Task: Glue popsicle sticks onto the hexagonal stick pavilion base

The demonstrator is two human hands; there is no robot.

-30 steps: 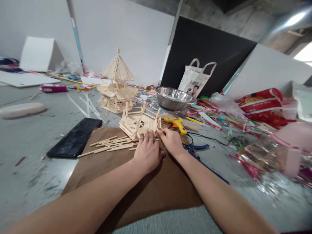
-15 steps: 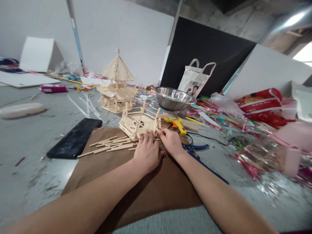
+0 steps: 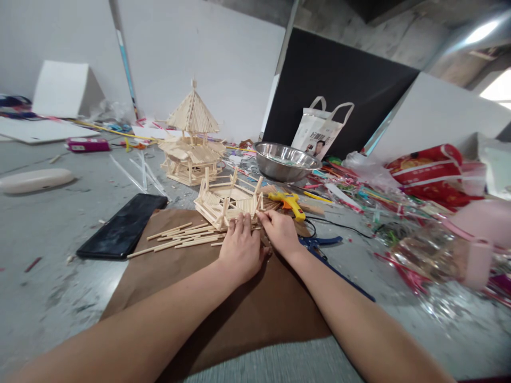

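A many-sided frame of pale wooden sticks [image 3: 217, 205], with short posts standing up at its corners, sits on a brown cloth [image 3: 191, 298]. Along its near right edge rest the closed fingers of my left hand [image 3: 241, 244], gripping the rim. My right hand [image 3: 281, 232] pinches the frame at its right corner, thumb and finger together. My fingertips hide part of that edge. Loose wooden sticks [image 3: 191, 238] lie to the left of my left hand. Just beyond my right hand is a yellow glue gun [image 3: 293, 204], and blue-handled cutters [image 3: 319, 244] lie beside my right wrist.
A pagoda-like stick model [image 3: 192, 138] stands behind the frame. To the left lies a black phone [image 3: 122, 226]. A metal bowl [image 3: 285, 162] and a white bag [image 3: 319, 130] are at the back. Plastic scraps and a red bag [image 3: 429, 173] crowd the right.
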